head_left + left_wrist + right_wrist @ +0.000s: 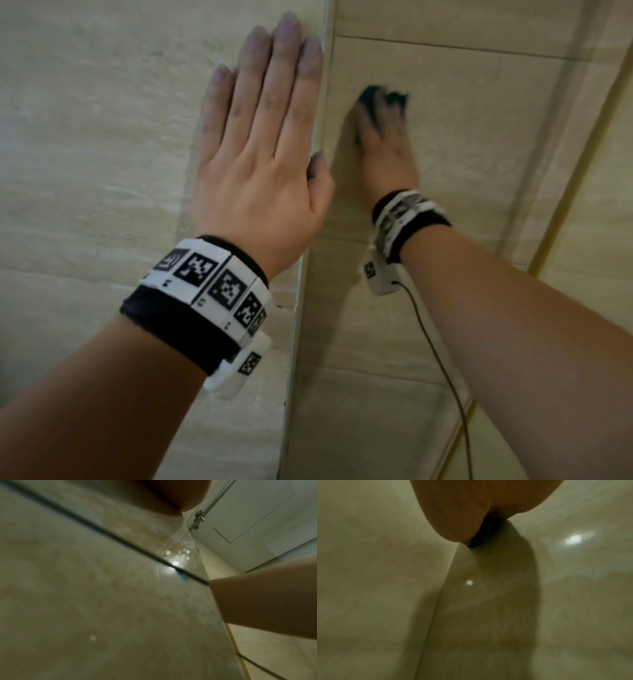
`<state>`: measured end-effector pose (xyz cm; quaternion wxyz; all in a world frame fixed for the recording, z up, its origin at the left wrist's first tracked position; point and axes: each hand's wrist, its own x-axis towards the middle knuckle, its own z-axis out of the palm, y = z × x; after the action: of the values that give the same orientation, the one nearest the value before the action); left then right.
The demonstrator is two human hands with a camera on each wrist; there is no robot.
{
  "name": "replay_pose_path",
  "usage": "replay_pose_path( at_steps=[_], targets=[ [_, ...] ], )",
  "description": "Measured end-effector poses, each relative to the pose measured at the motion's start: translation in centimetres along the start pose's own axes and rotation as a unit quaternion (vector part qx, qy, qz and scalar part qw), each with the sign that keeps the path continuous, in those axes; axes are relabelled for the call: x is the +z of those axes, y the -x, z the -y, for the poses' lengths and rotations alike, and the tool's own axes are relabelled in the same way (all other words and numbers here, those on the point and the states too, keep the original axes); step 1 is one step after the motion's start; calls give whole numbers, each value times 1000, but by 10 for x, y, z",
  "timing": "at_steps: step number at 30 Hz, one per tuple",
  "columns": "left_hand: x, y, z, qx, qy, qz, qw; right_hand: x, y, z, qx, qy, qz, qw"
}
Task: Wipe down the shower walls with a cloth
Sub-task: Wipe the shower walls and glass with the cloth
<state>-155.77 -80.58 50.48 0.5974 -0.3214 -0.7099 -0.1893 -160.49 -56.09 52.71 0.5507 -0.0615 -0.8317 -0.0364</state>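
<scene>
A dark teal cloth (383, 96) lies against the beige tiled shower wall (479, 102), blurred by motion. My right hand (383, 130) presses it flat to the tile, fingers laid over it, with cloth showing past the fingertips. In the right wrist view the palm (471, 507) covers the dark cloth (486, 534) on the wall. My left hand (270, 102) rests flat with straight fingers on the panel (102, 137) to the left of a vertical edge (320, 137), holding nothing. In the left wrist view a bit of blue cloth (182, 576) shows beside my right forearm (265, 601).
A thin black cable (442, 359) hangs from the right wrist camera down along the wall. A gold trim strip (575, 171) runs diagonally at the right. A chrome rod with a bracket (198, 519) meets the wall near a white ceiling panel (257, 513).
</scene>
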Motion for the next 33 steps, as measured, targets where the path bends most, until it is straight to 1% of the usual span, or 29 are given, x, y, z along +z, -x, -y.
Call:
replay_pose_path(
  at_steps=[1,2,4,6,8,9,11,13,15,16,18,20,22,24,25,26,28,29,33],
  targets=[
    [0,0,0,1,0,-1,1000,16,13,9,-43,13,11,999],
    [0,0,1,2,1,0,1000,30,28,14,-71,32,25,997],
    [-1,0,1,1,3,6,1000,38,59,14,-88,38,75,993],
    [-1,0,0,0,3,5,1000,28,85,-2,-113,58,125,984],
    [0,2,-3,-6,9,4,1000,8,102,-28,-105,96,159,977],
    [1,4,-4,-12,12,2,1000,-4,108,-43,-77,99,169,978],
    [3,7,-6,-27,19,-1,999,-35,117,-68,10,88,179,980],
    [5,8,-8,-37,27,-7,999,-63,124,-89,111,83,160,977],
    [6,9,-10,-48,36,-10,998,-82,127,-102,190,82,136,969],
    [7,11,-12,-55,40,-9,998,-89,128,-105,217,78,133,964],
    [7,19,-17,-69,48,-2,996,-100,130,-101,249,47,117,960],
    [8,30,-23,-81,55,8,995,-108,134,-90,276,-2,74,958],
    [10,40,-27,-90,58,12,994,-112,138,-77,317,-64,43,945],
    [12,45,-29,-97,63,6,993,-112,143,-66,344,-148,47,926],
    [12,46,-29,-100,65,4,993,-112,146,-61,366,-199,43,908],
    [13,47,-29,-102,68,2,992,-112,149,-60,394,-256,21,883],
    [15,47,-29,-103,72,-1,992,-120,151,-56,444,-355,-19,823],
    [15,47,-29,-104,72,0,992,-124,150,-53,457,-373,-27,807],
    [14,48,-30,-104,74,4,992,-128,149,-49,480,-381,-51,788]
  ],
)
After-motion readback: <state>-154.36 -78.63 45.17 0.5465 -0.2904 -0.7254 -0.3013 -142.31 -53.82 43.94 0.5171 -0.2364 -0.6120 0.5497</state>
